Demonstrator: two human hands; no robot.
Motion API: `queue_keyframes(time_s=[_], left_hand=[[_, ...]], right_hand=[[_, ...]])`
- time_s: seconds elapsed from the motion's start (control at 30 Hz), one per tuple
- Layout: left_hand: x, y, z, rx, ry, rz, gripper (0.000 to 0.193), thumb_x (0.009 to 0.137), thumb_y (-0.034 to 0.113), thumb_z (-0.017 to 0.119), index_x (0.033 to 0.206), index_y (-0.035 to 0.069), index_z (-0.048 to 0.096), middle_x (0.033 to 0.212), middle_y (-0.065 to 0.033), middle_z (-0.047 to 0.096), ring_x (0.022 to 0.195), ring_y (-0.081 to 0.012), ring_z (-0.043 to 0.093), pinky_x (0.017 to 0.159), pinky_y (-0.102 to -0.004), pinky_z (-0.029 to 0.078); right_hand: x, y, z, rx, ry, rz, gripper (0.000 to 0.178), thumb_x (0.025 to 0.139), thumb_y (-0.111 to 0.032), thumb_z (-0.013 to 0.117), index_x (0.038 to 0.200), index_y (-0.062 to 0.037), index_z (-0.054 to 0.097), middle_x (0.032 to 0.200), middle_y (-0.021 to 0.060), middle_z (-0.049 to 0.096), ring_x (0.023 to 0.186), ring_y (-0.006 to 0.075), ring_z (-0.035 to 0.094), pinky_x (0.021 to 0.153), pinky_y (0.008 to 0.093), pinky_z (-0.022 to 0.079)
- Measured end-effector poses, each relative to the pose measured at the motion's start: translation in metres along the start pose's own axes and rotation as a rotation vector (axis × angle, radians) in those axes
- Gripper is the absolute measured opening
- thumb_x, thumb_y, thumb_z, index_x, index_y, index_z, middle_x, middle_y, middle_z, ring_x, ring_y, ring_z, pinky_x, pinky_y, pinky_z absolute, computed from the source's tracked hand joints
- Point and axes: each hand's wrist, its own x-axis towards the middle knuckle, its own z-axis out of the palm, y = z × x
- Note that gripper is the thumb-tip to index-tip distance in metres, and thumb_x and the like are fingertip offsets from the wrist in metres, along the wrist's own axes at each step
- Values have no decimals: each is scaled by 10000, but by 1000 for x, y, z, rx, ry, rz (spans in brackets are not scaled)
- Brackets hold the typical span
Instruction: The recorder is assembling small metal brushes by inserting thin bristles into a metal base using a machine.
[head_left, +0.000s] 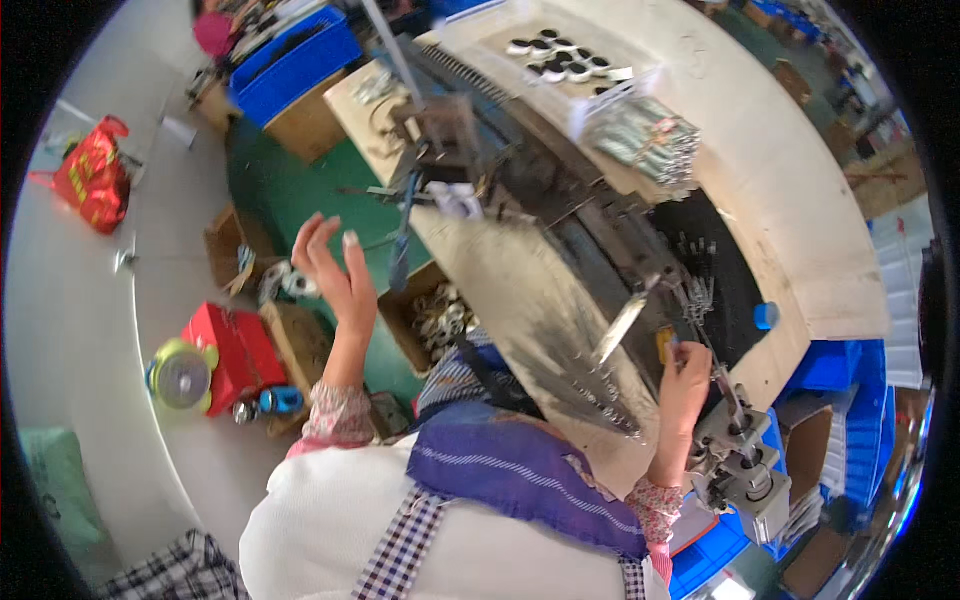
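My left hand (342,285) is raised over the floor at the left, fingers apart and nothing in it. Just right of it hangs a lever with a blue handle (399,262), which the hand does not touch. My right hand (685,382) is at the right end of a long dark metal machine (590,220), its fingers curled together. A small yellow piece (667,344) shows at the fingertips; whether they grip it I cannot tell. Thin metal pins (700,295) lie in a loose heap just beyond that hand. More pins (608,400) lie on the worn board before me.
A clear tub (580,115) of black-and-white round parts and a bundle of metal rods (645,145) are on the far bench. A blue cap (766,316) sits at the right. Below the board stands a carton of metal parts (432,312). A metal clamp block (745,465) projects beside my right forearm.
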Motion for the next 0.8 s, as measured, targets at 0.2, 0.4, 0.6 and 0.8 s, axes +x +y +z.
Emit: queue_keyframes(time_s=[0.2, 0.4, 0.6, 0.8], left_hand=[[-40, -22, 36, -461, -213, -607, 474, 965, 245, 489, 1351, -8, 382, 1352, -197, 422, 1319, -302, 327, 1104, -393, 227], [-39, 53, 45, -21, -278, -3, 515, 863, 167, 595, 1309, -27, 425, 1314, -230, 463, 1221, -400, 441, 1029, -411, 350], [-45, 63, 87, -922, -757, -943, 303, 974, 327, 496, 881, 49, 576, 691, -36, 574, 577, -148, 555, 537, -277, 443], [-33, 61, 116, -949, -1032, -1185, 507, 956, 492, 465, 1004, 22, 649, 743, -60, 645, 508, -110, 548, 435, -242, 406]], right_hand=[[7, -8, 8, -79, -86, 40, 160, 854, -98, 630, 923, -25, 505, 907, 137, 537, 834, 348, 563, 695, 430, 459], [13, -12, 13, -59, -61, 1, 134, 848, -43, 614, 914, -19, 500, 918, 140, 534, 850, 354, 554, 716, 433, 448], [9, 7, 13, -96, -61, 2, 230, 830, -85, 630, 983, -35, 466, 1025, 176, 505, 907, 381, 545, 728, 454, 460], [-6, -1, 15, -97, -39, 57, 294, 756, -97, 682, 945, -71, 458, 974, 143, 505, 897, 376, 555, 684, 469, 465]])
